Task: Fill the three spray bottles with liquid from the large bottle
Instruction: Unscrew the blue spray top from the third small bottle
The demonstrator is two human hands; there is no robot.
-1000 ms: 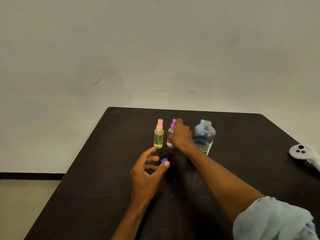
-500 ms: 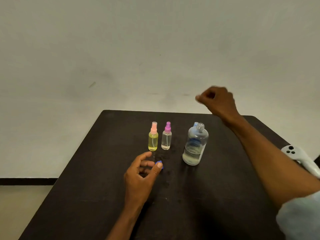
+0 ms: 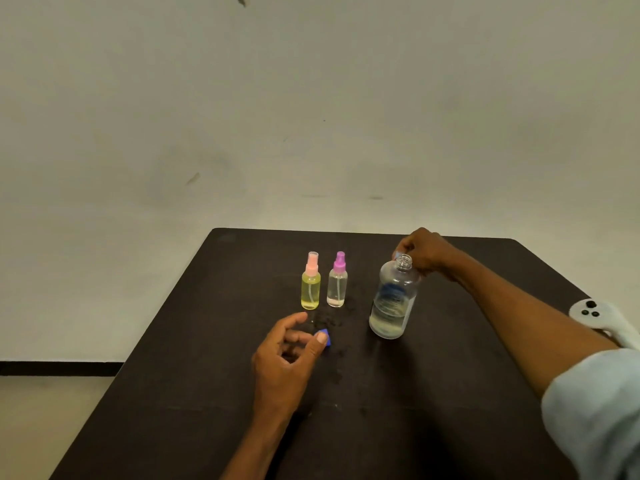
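Note:
A yellow spray bottle (image 3: 310,289) with a pink top and a clear spray bottle (image 3: 337,287) with a purple top stand side by side mid-table. To their right stands the large clear bottle (image 3: 393,299), uncapped and about a quarter full. My right hand (image 3: 424,252) reaches behind its neck, fingers closed on a pale blue top (image 3: 398,255). That top seems to belong to a third spray bottle, whose body is hidden by the large bottle. My left hand (image 3: 287,355) rests on the table and pinches a small blue cap (image 3: 326,338) under the thumb.
The dark table (image 3: 207,375) ends at the wall side just behind the bottles. A white handheld controller (image 3: 594,315) lies at the right edge. Small wet spots (image 3: 329,318) dot the surface in front of the spray bottles.
My right hand left the purple-topped bottle, rose high to the right, then came down behind the large bottle's neck. My left hand stays put with the blue cap.

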